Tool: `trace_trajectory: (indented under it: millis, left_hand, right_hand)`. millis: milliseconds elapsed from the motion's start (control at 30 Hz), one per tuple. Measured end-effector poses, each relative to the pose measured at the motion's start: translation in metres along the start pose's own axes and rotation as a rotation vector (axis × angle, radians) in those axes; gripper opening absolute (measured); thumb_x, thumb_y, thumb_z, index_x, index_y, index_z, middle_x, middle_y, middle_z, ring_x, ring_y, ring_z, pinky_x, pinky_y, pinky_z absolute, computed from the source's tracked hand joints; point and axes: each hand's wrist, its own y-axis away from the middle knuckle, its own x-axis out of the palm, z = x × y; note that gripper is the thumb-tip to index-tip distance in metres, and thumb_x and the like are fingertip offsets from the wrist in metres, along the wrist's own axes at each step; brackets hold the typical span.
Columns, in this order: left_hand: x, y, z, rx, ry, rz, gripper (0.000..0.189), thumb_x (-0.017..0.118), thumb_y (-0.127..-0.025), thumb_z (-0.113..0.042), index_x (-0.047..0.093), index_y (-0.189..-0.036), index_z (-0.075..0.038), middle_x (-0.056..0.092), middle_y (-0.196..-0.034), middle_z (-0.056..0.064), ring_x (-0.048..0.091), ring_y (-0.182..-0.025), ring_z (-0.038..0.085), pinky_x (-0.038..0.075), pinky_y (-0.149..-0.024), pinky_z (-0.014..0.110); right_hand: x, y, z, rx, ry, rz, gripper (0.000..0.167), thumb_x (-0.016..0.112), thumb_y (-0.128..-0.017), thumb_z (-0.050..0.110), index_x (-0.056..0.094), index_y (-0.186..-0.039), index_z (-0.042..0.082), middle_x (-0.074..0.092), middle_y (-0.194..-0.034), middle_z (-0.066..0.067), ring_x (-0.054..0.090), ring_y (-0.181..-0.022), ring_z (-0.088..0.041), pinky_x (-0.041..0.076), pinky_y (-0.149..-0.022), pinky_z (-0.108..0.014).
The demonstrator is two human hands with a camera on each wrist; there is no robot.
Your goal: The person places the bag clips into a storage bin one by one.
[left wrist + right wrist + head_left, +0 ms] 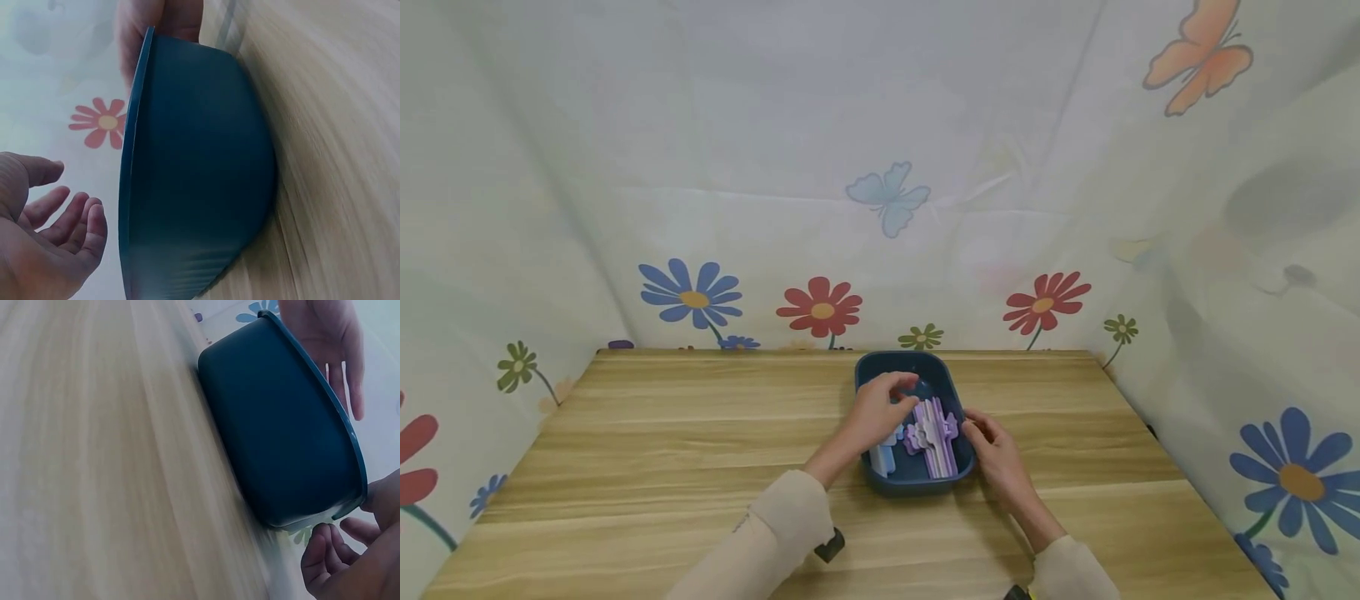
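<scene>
A dark blue plastic bin [917, 487] stands on the wooden table. Inside it on the right lie several long purple and white pieces [934, 442] with flower-like shapes midway; their exact kind is unclear. Light blue pieces [883, 458] lie at its left side, partly covered by my left hand [876, 408]. That hand hovers over the bin, its fingers loosely bent and holding nothing. My right hand [1000, 458] grips the bin's right rim, thumb and fingers on either side of it. Both wrist views show the bin's outer wall [194, 150], with its contents hidden.
The wood-grain table [700, 433] extends on both sides of the bin. Behind it and at the sides hangs a white cloth [760, 208] printed with flowers and butterflies. Dark wrist devices [830, 546] sit near the sleeves.
</scene>
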Motion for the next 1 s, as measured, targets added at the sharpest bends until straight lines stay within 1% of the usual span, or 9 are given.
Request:
trace_trajectory:
  millis: [67,200,267,400,533,633,800,867,1000]
  left_hand:
    - [-0.003,0.002,-0.001,-0.002,-0.005,-0.004,0.037,0.067,-0.1,-0.011,0.065,-0.136,-0.003,0.067,-0.127,0.012,0.063,-0.102,0.022,0.055,-0.086,0.036]
    - [-0.011,0.006,-0.002,-0.006,-0.044,-0.01,0.038,0.066,-0.101,-0.013,0.063,-0.138,-0.004,0.065,-0.129,0.012,0.063,-0.108,0.026,0.055,-0.093,0.042]
    - [-0.014,0.009,-0.002,-0.002,-0.095,-0.012,0.038,0.066,-0.102,-0.015,0.062,-0.139,-0.005,0.064,-0.131,0.012,0.062,-0.111,0.028,0.054,-0.096,0.044]
    - [-0.019,0.016,-0.002,0.007,-0.198,-0.021,0.042,0.068,-0.101,-0.019,0.061,-0.14,-0.007,0.062,-0.134,0.011,0.061,-0.116,0.028,0.052,-0.099,0.045]
    - [-0.024,0.023,-0.004,-0.008,-0.276,-0.025,0.046,0.071,-0.1,-0.024,0.06,-0.142,-0.01,0.058,-0.142,0.011,0.056,-0.128,0.028,0.048,-0.107,0.049]
    - [-0.027,0.027,-0.004,-0.013,-0.332,-0.024,0.05,0.072,-0.099,-0.027,0.058,-0.145,-0.011,0.055,-0.147,0.011,0.05,-0.137,0.03,0.044,-0.111,0.051]
    - [-0.034,0.035,-0.003,0.007,-0.435,-0.006,0.058,0.073,-0.098,-0.03,0.055,-0.149,-0.01,0.051,-0.152,0.013,0.045,-0.142,0.034,0.038,-0.114,0.055]
    - [-0.037,0.04,-0.002,0.02,-0.482,0.004,0.061,0.074,-0.097,-0.031,0.054,-0.15,-0.009,0.049,-0.154,0.015,0.043,-0.144,0.036,0.035,-0.116,0.056]
    - [-0.042,0.048,0.004,0.032,-0.574,0.014,0.065,0.075,-0.096,-0.034,0.052,-0.151,-0.007,0.046,-0.156,0.017,0.042,-0.145,0.038,0.034,-0.116,0.058]
  right_hand:
    - [0.0,0.0,0.001,-0.015,0.023,-0.011,0.037,0.058,-0.107,0.019,0.061,-0.137,-0.002,0.066,-0.121,-0.02,0.059,-0.104,-0.022,0.05,-0.084,-0.024]
    - [-0.001,0.001,0.003,-0.076,0.132,-0.029,0.038,0.058,-0.107,0.02,0.061,-0.137,-0.003,0.067,-0.121,-0.019,0.06,-0.1,-0.022,0.049,-0.079,-0.024]
    - [-0.002,0.0,0.003,-0.13,0.205,-0.033,0.038,0.058,-0.107,0.019,0.061,-0.138,-0.003,0.067,-0.122,-0.019,0.062,-0.101,-0.024,0.051,-0.082,-0.028]
    - [-0.004,0.001,0.005,-0.241,0.308,-0.026,0.04,0.059,-0.106,0.014,0.057,-0.141,-0.005,0.065,-0.129,-0.024,0.063,-0.11,-0.033,0.052,-0.091,-0.043]
    - [-0.007,0.002,0.007,-0.298,0.387,-0.011,0.045,0.06,-0.106,0.015,0.053,-0.145,-0.004,0.058,-0.14,-0.027,0.062,-0.116,-0.04,0.053,-0.091,-0.053]
    - [-0.008,0.003,0.009,-0.318,0.447,0.009,0.048,0.061,-0.106,0.018,0.051,-0.148,-0.002,0.051,-0.149,-0.027,0.057,-0.126,-0.043,0.052,-0.097,-0.056]
    - [-0.01,0.006,0.014,-0.373,0.566,0.061,0.055,0.06,-0.106,0.025,0.047,-0.151,-0.002,0.043,-0.156,-0.026,0.04,-0.143,-0.045,0.035,-0.113,-0.062]
    - [-0.011,0.008,0.017,-0.383,0.615,0.078,0.057,0.06,-0.106,0.028,0.045,-0.153,-0.001,0.039,-0.159,-0.025,0.035,-0.147,-0.045,0.029,-0.116,-0.063]
    - [-0.011,0.011,0.021,-0.365,0.695,0.102,0.062,0.059,-0.106,0.033,0.041,-0.157,0.002,0.031,-0.165,-0.02,0.024,-0.152,-0.043,0.022,-0.119,-0.064]
